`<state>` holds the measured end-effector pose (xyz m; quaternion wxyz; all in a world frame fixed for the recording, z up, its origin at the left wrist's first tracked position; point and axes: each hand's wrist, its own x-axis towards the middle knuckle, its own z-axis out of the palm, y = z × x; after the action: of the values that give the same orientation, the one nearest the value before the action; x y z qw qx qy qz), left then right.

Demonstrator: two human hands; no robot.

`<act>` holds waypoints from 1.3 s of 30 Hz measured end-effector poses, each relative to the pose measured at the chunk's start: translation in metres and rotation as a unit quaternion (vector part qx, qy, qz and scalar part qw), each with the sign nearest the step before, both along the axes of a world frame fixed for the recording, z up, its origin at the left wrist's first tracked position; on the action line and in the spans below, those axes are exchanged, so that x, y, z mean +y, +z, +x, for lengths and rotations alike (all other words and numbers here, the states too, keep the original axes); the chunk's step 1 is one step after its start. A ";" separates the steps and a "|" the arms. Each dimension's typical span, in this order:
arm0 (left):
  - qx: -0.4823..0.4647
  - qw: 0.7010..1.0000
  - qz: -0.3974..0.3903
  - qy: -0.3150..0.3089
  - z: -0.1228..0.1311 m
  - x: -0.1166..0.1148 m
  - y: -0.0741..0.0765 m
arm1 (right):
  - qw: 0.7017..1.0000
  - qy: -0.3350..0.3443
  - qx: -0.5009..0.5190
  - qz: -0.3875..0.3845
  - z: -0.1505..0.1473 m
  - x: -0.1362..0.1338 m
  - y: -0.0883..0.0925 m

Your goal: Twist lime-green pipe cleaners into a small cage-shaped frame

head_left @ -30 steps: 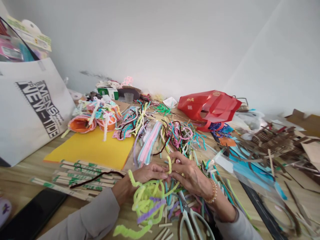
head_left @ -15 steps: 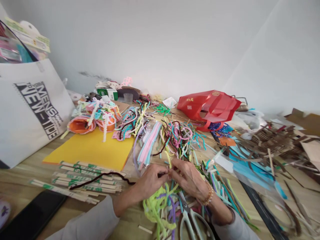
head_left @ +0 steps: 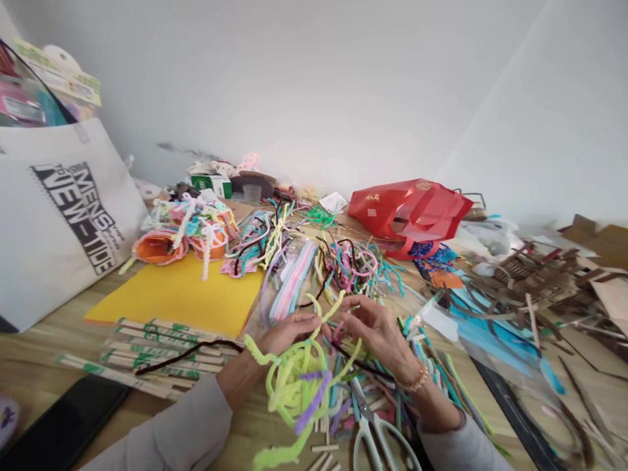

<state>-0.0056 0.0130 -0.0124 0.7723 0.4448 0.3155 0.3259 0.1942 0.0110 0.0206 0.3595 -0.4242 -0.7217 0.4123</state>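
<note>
Left hand [head_left: 289,332], right hand [head_left: 377,333] half-closed at lime pipe cleaners [head_left: 294,386] over the desk [head_left: 53,343]; grip unclear. Scissors [head_left: 358,445] just beside.

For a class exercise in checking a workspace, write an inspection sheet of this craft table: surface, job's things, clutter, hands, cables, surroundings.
surface: wooden table, crowded with craft materials.
job's things: lime-green pipe cleaners tangled at the hands, with a purple pipe cleaner.
clutter: scissors, paper-wrapped chopsticks, yellow card, brown card strips.
hands: left hand and right hand both at the strands; grip unclear.
cables: nothing seen.
surroundings: white wall, red bag, printed tote bag.
</note>
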 end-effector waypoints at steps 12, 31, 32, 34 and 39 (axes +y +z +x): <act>0.016 0.993 0.027 -0.111 -0.002 -0.002 0.002 | 0.962 0.191 -0.095 0.170 0.000 -0.003 0.008; 0.181 0.936 0.297 -0.050 0.004 -0.011 0.004 | 0.941 0.132 -0.234 0.205 0.000 -0.007 0.008; 0.205 0.922 0.326 -0.040 0.006 -0.014 0.005 | 0.941 0.121 -0.247 0.197 0.000 -0.007 0.007; 0.250 0.895 0.368 -0.014 0.010 -0.019 0.009 | 0.941 0.094 -0.275 0.173 0.000 -0.009 0.005; 0.296 0.871 0.390 0.050 0.018 -0.025 0.008 | 0.948 0.032 -0.297 0.106 -0.002 -0.011 -0.001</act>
<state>0.0123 -0.0116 -0.0048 0.3894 0.7687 0.3985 0.3140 0.1919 0.0003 0.0200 0.1583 -0.4634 -0.8487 0.1996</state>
